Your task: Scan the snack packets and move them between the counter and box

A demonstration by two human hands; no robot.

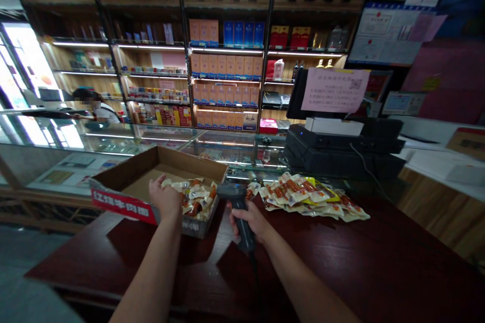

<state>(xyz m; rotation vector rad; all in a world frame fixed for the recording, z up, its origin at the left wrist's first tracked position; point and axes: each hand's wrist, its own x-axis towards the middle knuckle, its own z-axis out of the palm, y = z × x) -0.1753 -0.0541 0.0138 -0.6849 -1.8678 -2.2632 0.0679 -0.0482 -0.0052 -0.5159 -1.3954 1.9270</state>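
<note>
My right hand [252, 219] is wrapped round the grip of a dark handheld barcode scanner [244, 227], its head above the tabletop and its cable hanging down. My left hand [165, 199] reaches over the near wall of an open cardboard box [129, 169], its visible fingers loosely apart and partly hidden. I see nothing held in it. Close to its right side lie several clear-and-white packets of reddish-brown food [195, 197] inside the box. Right of the scanner, a pile of similar packets [291, 192] rests on the table, with a yellow packet [322, 189] among them.
The dark red wooden table [322, 262] meets a glass display counter [235, 141] behind. A monitor with a pink paper sheet [335, 90] stands above black equipment [341, 154] at the right. Shelves with boxes [227, 65] line the back. A person [104, 111] is at far left.
</note>
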